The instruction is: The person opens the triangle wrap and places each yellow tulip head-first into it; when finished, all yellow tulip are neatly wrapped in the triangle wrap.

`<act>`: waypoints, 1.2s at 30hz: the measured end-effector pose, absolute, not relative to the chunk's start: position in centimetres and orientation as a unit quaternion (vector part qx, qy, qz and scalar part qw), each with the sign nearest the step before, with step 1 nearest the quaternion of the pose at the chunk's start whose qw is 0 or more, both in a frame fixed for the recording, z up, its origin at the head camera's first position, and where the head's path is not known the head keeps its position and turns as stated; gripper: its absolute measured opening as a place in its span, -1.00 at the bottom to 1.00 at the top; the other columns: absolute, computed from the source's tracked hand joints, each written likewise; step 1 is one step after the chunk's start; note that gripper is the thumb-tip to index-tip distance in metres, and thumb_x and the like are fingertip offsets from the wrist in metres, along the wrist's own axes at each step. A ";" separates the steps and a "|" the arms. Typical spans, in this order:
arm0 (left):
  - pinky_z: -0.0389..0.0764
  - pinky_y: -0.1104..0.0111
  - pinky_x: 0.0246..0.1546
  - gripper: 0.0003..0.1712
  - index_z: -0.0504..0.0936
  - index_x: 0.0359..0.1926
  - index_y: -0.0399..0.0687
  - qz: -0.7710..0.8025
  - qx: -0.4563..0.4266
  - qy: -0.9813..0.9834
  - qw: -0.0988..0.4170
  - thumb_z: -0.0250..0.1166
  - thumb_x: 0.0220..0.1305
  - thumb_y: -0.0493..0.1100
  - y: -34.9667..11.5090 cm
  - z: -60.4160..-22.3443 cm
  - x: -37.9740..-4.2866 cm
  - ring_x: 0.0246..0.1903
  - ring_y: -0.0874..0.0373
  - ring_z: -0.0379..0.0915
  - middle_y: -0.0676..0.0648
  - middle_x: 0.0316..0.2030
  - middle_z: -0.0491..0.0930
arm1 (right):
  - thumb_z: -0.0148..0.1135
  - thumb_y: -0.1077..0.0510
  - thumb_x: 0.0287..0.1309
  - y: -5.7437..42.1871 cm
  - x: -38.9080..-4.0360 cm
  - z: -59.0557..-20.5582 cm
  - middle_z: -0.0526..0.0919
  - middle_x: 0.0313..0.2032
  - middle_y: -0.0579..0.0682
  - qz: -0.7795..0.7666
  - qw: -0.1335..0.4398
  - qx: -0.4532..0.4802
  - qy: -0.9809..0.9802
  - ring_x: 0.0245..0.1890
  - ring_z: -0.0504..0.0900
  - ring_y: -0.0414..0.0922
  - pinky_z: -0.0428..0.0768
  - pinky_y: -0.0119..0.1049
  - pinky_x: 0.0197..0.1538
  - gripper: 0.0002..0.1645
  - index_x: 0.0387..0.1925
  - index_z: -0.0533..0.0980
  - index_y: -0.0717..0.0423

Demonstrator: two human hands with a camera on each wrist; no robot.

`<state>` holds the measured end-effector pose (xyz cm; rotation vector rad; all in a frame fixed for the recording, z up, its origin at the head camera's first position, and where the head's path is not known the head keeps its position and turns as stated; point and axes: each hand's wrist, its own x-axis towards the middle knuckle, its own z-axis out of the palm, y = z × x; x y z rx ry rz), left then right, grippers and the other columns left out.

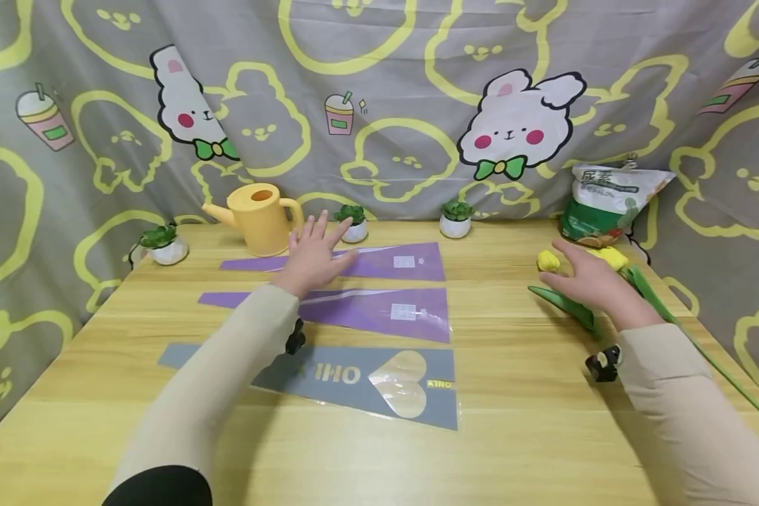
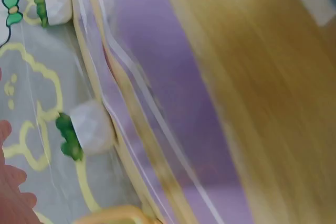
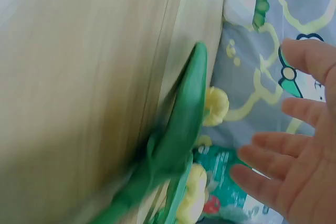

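Both hands empty, fingers spread wide

Right hand (image 1: 593, 281): holds nothing; over the tulips (image 1: 547, 261), three o'clock in the head view. Left hand (image 1: 316, 256): likewise unladen; above the far purple wrap (image 1: 420, 253), just off centre toward nine o'clock.

Tulips: long-stemmed; probably light, springy, soft at the blooms (image 3: 193, 198). Best hold: a pinch on the stem (image 3: 126, 198), below the leaves (image 3: 189, 93). Stem count uncertain; right wrist view blurred.

Wraps: far purple, near purple wrap (image 1: 360, 313), grey wrap (image 1: 370, 357) at six o'clock. Thin, tapered; probably slippery, easily creased. Best hold: wide edge, toward three o'clock.
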<state>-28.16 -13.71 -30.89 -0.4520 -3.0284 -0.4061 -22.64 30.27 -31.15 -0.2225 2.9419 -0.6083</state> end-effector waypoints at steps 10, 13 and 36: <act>-0.28 -0.13 0.29 -0.29 0.01 0.41 0.36 -0.153 -0.190 -0.970 0.013 -0.03 0.28 0.22 -9.2 -30.6 -29.4 0.41 -0.17 -0.33 -0.18 0.44 -0.19 | -0.09 -0.22 0.29 33.8 -20.1 -31.7 0.16 0.17 0.59 -0.242 0.119 -0.042 0.962 0.11 0.21 0.47 0.40 0.22 -0.04 -0.05 0.36 -0.13 0.39; -0.27 -0.12 0.30 -0.30 -0.01 0.42 0.36 -0.143 -0.204 -0.968 0.001 -0.04 0.29 0.21 -8.0 -30.7 -29.7 0.41 -0.16 -0.30 -0.19 0.43 -0.17 | -0.07 -0.20 0.30 34.7 -19.1 -31.9 0.20 0.14 0.57 -0.266 0.131 -0.036 0.954 0.08 0.24 0.45 0.44 0.16 -0.09 -0.06 0.36 -0.12 0.39; 0.32 0.15 0.17 -0.29 0.09 0.41 0.17 -0.156 -0.240 -0.954 -0.093 0.10 0.26 -0.13 -4.1 -32.9 -31.8 0.14 -0.06 0.32 -0.21 0.34 0.14 | 0.18 0.08 0.18 37.0 -15.9 -32.7 0.50 -0.25 0.13 -0.363 0.227 -0.049 0.902 -0.45 0.48 -0.16 0.51 -0.28 -0.38 -0.10 0.30 -0.06 0.49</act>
